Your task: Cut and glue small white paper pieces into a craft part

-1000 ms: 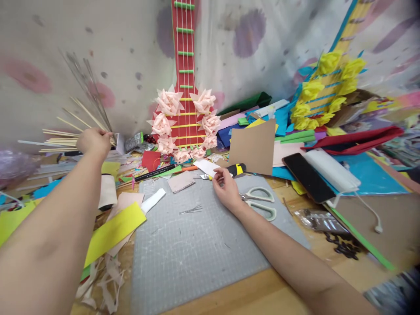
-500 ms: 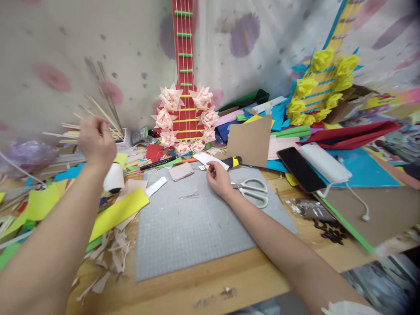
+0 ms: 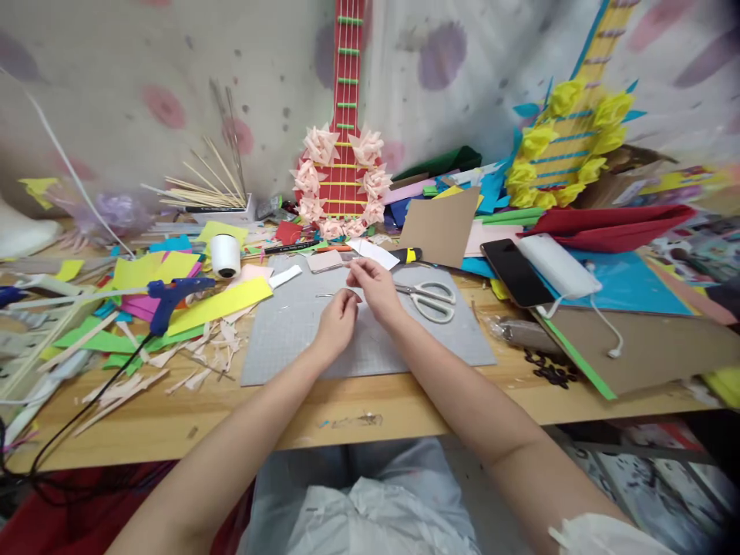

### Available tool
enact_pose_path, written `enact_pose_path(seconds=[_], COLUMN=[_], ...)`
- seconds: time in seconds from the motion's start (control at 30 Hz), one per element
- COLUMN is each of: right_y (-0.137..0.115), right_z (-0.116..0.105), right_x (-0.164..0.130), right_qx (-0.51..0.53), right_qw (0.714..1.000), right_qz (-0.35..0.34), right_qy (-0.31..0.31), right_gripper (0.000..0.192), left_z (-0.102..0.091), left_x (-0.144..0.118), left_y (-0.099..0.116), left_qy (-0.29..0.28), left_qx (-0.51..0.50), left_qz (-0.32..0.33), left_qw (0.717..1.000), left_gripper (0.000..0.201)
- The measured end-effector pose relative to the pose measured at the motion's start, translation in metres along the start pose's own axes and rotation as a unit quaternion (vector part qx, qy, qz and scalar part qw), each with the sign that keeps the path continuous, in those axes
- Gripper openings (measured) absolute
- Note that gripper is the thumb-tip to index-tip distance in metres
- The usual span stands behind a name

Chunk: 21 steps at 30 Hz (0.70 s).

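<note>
Over the grey cutting mat, my left hand is closed in a pinch. Thin grey wire-like pieces lie at its fingertips, mostly hidden by the hand. My right hand is just to the right, its thumb and fingers pressed together close to the left fingertips. Whatever either pinch holds is too small to make out. Behind the right hand lie a piece of white paper and a black-and-yellow-handled tool. Scissors with pale handles rest on the mat beside the right wrist.
A red paper guitar with pink flowers stands at the back, a yellow one farther right. Paper scraps, a white spool-like object and a blue glue gun are at left. A phone and white power bank lie right.
My left hand has come from the sticks at the back left down to the mat, beside my right hand. The right hand stays near the same spot. The view has shifted and tilted down.
</note>
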State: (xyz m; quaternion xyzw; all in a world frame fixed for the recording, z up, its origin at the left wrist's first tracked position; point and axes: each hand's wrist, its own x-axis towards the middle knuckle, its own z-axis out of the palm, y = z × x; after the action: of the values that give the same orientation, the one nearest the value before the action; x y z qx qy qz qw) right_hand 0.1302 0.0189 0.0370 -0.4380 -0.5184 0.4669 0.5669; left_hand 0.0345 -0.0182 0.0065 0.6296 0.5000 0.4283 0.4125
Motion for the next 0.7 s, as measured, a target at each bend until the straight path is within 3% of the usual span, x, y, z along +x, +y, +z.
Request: enact_pose_path(seconds=[0.07,0.13,0.2,0.27,0.33,0.43,0.5,0.6,0.7], right_y=[-0.005,-0.012,-0.015,-0.011,0.000,0.015,0.019,0.014,0.009], right_z=[-0.015,-0.035,-0.054,-0.065,-0.067,-0.059,-0.050,-0.039,-0.027], right_x=[0.009,0.016,0.016,0.009,-0.002,-0.016,-0.020,-0.021,-0.023], right_qx=[-0.036,-0.112,-0.238,-0.372,-0.457,-0.497,-0.496,-0.449,-0.347], right_qw=[0.998,0.989,0.964,0.913,0.865,0.838,0.842,0.878,0.927], right_qz=[-0.029,-0.083,-0.120,-0.117,-0.101,-0.125,-0.135,-0.120,-0.094], right_qy=[0.040,0.052,-0.013,-0.123,-0.182,-0.190,-0.165,-0.112,-0.104], right_gripper=[0.027,0.030,0.027,0.021,0.021,0.022,0.021,0.022,0.020], left_z=[0.005,-0.005,-0.026,-0.053,-0.076,-0.090,-0.082,-0.057,-0.034], left_x=[-0.003,-0.003,0.002,0.007,0.009,0.004,-0.003,-0.014,-0.017], left_y=[-0.003,-0.010,-0.019,-0.029,-0.038,-0.039,-0.032,-0.019,-0.013], left_qy=[-0.040,-0.018,0.087,0.207,0.315,0.365,0.352,0.321,0.257], left_qx=[0.024,0.048,0.052,0.050,0.080,0.169,0.219,0.237,0.142], left_qz=[0.012,0.035,0.053,0.055,0.059,0.084,0.126,0.188,0.202], left_qw=[0.999,0.998,0.993,0.975,0.944,0.912,0.901,0.897,0.934], left_gripper=[0.016,0.013,0.014,0.015,0.016,0.017,0.025,0.036,0.040])
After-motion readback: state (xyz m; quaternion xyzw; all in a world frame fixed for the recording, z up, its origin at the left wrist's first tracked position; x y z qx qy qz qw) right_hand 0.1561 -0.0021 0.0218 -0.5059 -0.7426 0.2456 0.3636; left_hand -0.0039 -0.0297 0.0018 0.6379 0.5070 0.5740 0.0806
